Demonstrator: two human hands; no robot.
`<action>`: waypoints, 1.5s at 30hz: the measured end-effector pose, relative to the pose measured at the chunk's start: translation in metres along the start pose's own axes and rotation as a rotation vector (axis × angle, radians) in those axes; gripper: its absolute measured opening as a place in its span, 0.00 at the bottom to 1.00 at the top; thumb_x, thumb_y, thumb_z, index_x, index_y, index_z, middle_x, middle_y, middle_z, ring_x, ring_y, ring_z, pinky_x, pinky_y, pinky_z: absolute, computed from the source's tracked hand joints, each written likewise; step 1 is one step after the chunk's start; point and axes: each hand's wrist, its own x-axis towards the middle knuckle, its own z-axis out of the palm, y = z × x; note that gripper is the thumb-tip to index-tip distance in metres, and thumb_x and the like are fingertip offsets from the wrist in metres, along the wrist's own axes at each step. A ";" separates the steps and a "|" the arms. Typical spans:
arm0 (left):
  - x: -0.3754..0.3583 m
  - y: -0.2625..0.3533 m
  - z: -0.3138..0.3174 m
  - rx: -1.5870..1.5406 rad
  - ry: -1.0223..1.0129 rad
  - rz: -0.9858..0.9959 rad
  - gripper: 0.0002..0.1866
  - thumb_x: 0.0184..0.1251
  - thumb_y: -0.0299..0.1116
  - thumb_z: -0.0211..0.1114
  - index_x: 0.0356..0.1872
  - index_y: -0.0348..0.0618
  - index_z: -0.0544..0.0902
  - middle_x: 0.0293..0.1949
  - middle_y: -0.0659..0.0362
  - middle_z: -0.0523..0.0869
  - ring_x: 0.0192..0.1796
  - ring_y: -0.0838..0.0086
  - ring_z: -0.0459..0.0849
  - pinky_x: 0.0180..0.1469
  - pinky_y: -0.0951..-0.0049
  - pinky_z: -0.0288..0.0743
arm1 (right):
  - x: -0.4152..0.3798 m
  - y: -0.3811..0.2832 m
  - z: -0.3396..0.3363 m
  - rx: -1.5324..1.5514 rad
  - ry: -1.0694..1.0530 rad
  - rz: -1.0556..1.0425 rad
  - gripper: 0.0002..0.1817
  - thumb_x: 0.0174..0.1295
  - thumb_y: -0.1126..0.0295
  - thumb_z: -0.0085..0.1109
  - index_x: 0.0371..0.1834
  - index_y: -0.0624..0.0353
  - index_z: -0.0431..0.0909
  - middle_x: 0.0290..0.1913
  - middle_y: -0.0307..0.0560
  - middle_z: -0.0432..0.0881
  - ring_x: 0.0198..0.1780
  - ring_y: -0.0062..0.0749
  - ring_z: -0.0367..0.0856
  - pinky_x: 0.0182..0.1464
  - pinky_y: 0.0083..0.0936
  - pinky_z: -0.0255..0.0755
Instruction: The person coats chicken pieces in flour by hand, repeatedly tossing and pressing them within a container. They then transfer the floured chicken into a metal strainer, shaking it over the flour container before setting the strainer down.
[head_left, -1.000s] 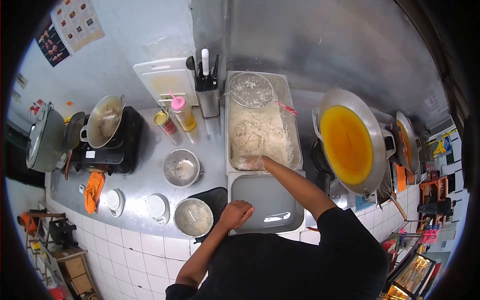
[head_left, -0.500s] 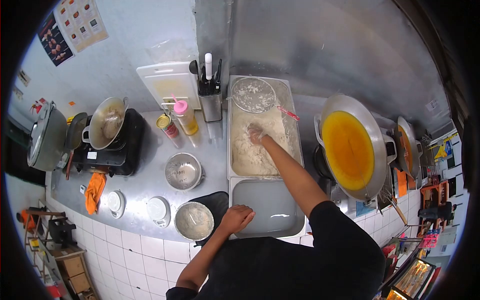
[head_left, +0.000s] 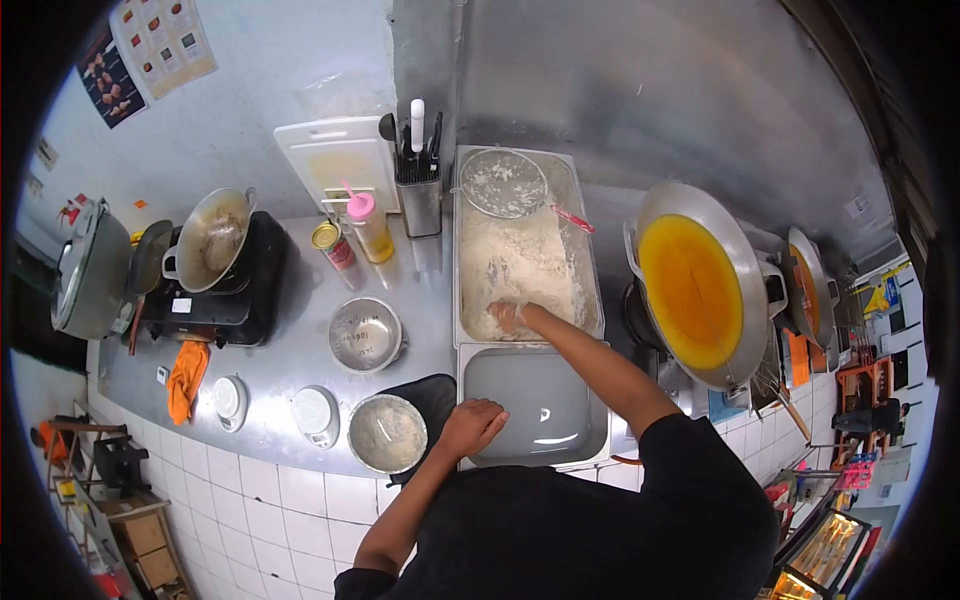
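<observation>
My right hand (head_left: pixel 508 317), in what looks like a clear plastic glove, is down in the flour (head_left: pixel 520 258) at the near end of a deep metal tray (head_left: pixel 592 300). Its fingertips are hidden, partly sunk in the powder. Loosely spread, my left hand (head_left: pixel 474 428) rests with its fingers at the left rim of a second tray (head_left: pixel 530 400) holding greyish liquid, and it grips nothing. A round mesh strainer (head_left: pixel 505 183) with a red handle lies across the far end of the flour tray, with clumps of flour on its mesh.
Right of the trays stands a large wok (head_left: pixel 695 290) of orange-yellow oil. To the left are a dusty metal bowl (head_left: pixel 388 434), a steel bowl (head_left: pixel 366 336), white scales (head_left: pixel 316 415), a pink-topped bottle (head_left: pixel 370 228), a knife block (head_left: pixel 420 205) and a pan on a black stove (head_left: pixel 235 310).
My right hand has moved from the middle of the flour toward me, to the tray's near end, leaving smoother flour behind it. My left hand has stayed at the rim.
</observation>
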 end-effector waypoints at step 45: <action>-0.001 -0.002 0.001 -0.001 0.007 -0.013 0.14 0.77 0.39 0.60 0.34 0.40 0.84 0.32 0.52 0.87 0.38 0.54 0.86 0.47 0.56 0.79 | -0.030 -0.023 -0.098 0.075 0.135 0.249 0.16 0.56 0.75 0.52 0.47 0.61 0.81 0.52 0.63 0.81 0.56 0.57 0.80 0.59 0.45 0.75</action>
